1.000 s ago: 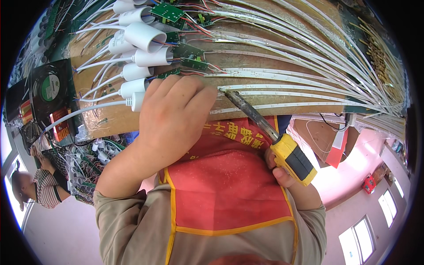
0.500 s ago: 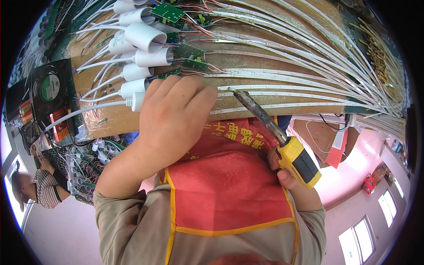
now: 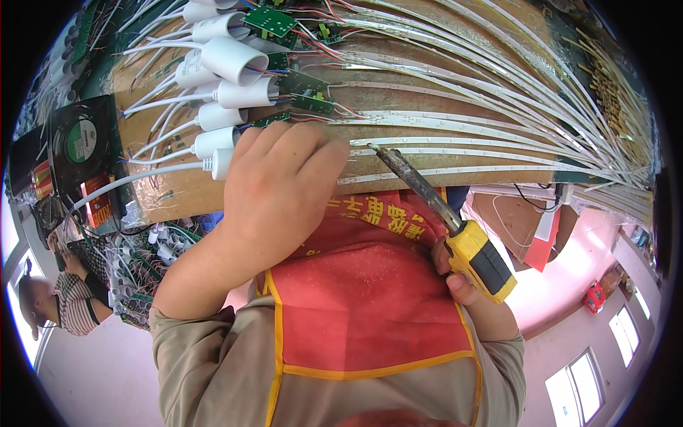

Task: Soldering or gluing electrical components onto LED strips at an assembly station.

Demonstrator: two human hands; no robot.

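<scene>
Soldering iron (image 3: 471, 248) slants across the worktop's (image 3: 186, 196) near edge, the right hand's (image 3: 459, 285) fingers wrapped around its yellow-and-black handle, its tip at a white LED strip (image 3: 441, 141). Just beside the tip, the left hand (image 3: 281, 181) curls downward; what its fingers grip cannot be told. White cylindrical housings (image 3: 231, 60) lie toward the worktop's left edge.

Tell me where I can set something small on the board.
A bare-looking patch of brown board lies between the lowest white cable, the left hand and the near edge, with shiny film at its left end. Narrow gaps show between the strips. It's crowded at upper left with white tubes and circuit boards, and at right where the strips bunch.
</scene>
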